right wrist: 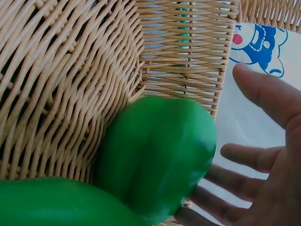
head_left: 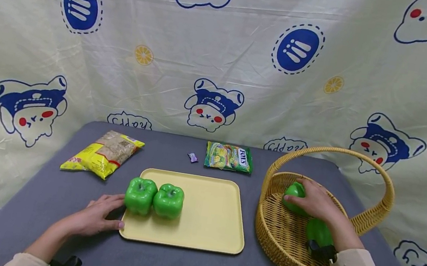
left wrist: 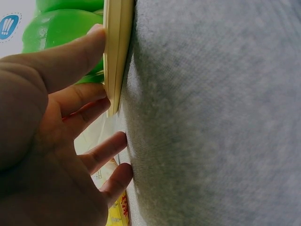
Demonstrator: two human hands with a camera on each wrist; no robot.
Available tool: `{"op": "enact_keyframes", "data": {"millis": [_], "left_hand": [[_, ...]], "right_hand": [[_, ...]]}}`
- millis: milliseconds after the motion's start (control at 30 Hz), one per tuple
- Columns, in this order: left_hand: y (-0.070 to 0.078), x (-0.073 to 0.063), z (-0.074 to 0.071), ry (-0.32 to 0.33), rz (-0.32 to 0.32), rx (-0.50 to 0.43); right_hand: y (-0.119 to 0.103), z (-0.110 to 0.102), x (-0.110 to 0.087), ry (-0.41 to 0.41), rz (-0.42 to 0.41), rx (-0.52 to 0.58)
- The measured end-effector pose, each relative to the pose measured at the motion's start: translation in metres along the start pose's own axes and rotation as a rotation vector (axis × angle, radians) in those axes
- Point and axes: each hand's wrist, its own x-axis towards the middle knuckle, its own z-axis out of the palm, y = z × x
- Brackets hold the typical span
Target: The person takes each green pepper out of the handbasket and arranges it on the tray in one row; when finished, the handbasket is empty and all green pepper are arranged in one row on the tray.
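Two green bell peppers (head_left: 140, 196) stand side by side on the left part of a cream tray (head_left: 209, 215). My left hand (head_left: 97, 217) is at the tray's left edge, thumb and fingertips touching the rim with the fingers spread, as the left wrist view shows. Inside the wicker basket (head_left: 277, 234) on the right lie two more green peppers. My right hand (head_left: 321, 202) reaches in over the far pepper (right wrist: 160, 155), its fingers spread beside it and the thumb standing apart in the right wrist view. The nearer pepper (head_left: 318, 232) is partly hidden by the right wrist.
A yellow snack bag (head_left: 104, 153) lies at the back left. A green snack packet (head_left: 228, 157) and a small purple wrapped piece (head_left: 192, 157) lie behind the tray. The basket's tall handle (head_left: 335, 152) arches over its opening. A printed cloth hangs behind the grey table.
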Motion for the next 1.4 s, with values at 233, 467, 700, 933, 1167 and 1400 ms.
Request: {"op": "enact_keyframes", "data": {"millis": [233, 467, 700, 933, 1167, 1400], "left_hand": [[-0.0002, -0.0003, 0.0005, -0.001, 0.004, -0.004], [-0.0002, -0.0001, -0.0001, -0.008, -0.003, -0.01], [0.0, -0.0007, -0.0002, -0.009, -0.007, -0.007], [0.0004, -0.0009, -0.0004, -0.007, -0.007, -0.002], [0.0006, -0.0007, -0.0006, 0.0, -0.004, 0.002], [-0.0018, 0.0006, 0.0004, 0.001, -0.018, -0.007]], "right_hand": [[-0.0019, 0.0014, -0.0008, -0.011, -0.064, 0.025], [-0.0038, 0.0019, -0.0031, -0.03, -0.112, 0.022], [-0.0065, 0.0034, -0.0044, -0.021, -0.117, 0.003], [-0.0091, 0.0055, -0.005, -0.091, -0.111, -0.007], [-0.0073, 0.0076, -0.005, -0.174, -0.129, 0.012], [-0.006, 0.0074, -0.0039, -0.154, -0.139, 0.018]]}}
